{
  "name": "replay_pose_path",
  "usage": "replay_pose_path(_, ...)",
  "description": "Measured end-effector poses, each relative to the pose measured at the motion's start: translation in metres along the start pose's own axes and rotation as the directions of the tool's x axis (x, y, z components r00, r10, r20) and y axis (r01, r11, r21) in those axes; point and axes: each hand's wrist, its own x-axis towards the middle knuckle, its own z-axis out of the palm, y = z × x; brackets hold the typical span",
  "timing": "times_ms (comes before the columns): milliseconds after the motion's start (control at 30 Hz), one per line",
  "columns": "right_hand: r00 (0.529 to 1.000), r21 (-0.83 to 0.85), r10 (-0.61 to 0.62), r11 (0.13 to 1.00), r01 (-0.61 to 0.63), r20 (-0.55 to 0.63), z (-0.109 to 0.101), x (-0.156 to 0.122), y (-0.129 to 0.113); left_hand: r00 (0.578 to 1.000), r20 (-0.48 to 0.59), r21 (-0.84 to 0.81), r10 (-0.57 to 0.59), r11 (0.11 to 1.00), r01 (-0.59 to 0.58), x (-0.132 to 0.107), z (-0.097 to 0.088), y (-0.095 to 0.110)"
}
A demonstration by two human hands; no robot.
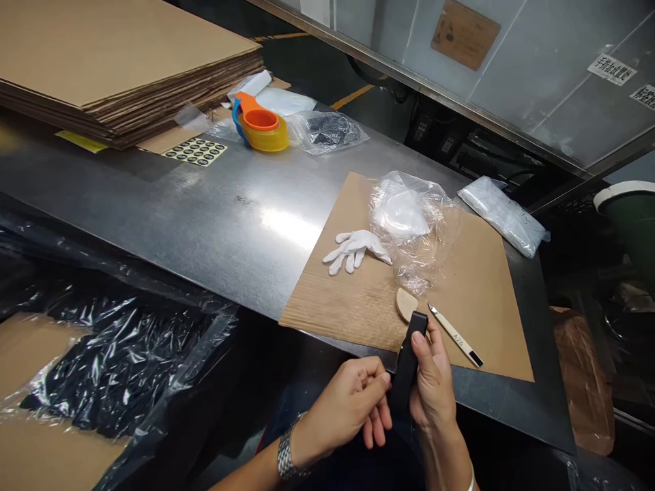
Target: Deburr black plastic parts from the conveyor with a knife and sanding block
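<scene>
My right hand (434, 382) grips a long, narrow black plastic part (408, 365) upright, with the thumb across its near face. Against the part's left edge, my left hand (353, 402) is closed in a pinch of thumb and forefinger. Whatever lies between those fingertips is hidden or too small to name. Just beyond the part, a pale rounded pad (406, 303) rests on a cardboard sheet (353, 314). To its right lies a craft knife (455, 334) with a cream handle marked A26. A white glove (357, 249) is spread farther back on the cardboard.
Crumpled clear plastic bags (414, 218) cover the cardboard's back. A tape dispenser (260, 123), a sticker sheet (197, 151) and a cardboard stack (127, 61) sit on the metal table (215, 225). Bagged black parts (102, 368) are at lower left, a plastic-wrapped packet (504, 215) at right.
</scene>
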Motion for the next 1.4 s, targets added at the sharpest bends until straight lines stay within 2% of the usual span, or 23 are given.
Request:
replay_pose_path(233, 0.995, 0.081, 0.096, 0.992, -0.095, -0.013, 0.003, 0.001, -0.001, 1.000, 0.003, -0.016, 0.020, 1.000, -0.020, -0.001, 0.000, 0.002)
replay_pose_path(433, 0.994, 0.066, 0.102, 0.993, -0.100, -0.026, 0.005, 0.002, -0.001, 0.999, 0.014, -0.029, 0.041, 0.999, -0.041, -0.002, -0.003, 0.001)
replay_pose_path(600, 0.994, 0.033, 0.108, 0.994, -0.109, 0.013, 0.008, 0.001, 0.000, 0.998, 0.052, -0.042, 0.022, 0.999, -0.020, 0.001, -0.004, -0.003)
replay_pose_path(867, 0.973, 0.122, 0.222, 0.966, -0.229, 0.069, 0.011, 0.002, 0.002, 1.000, -0.001, -0.042, 0.000, 0.999, 0.000, 0.002, -0.003, -0.006)
replay_pose_path(1000, 0.974, 0.135, 0.212, 0.966, -0.220, 0.077, 0.012, 0.001, 0.003, 0.999, 0.040, -0.044, 0.014, 0.999, -0.012, 0.001, -0.005, -0.007)
replay_pose_path(1233, 0.958, 0.136, 0.279, 0.949, -0.285, 0.065, 0.008, 0.004, 0.009, 0.978, 0.210, -0.134, 0.010, 0.991, 0.019, -0.002, -0.010, -0.005)
replay_pose_path(1400, 0.957, 0.106, 0.287, 0.951, -0.291, 0.051, 0.006, 0.006, 0.009, 0.974, 0.226, -0.169, 0.014, 0.985, 0.025, -0.003, -0.010, -0.002)
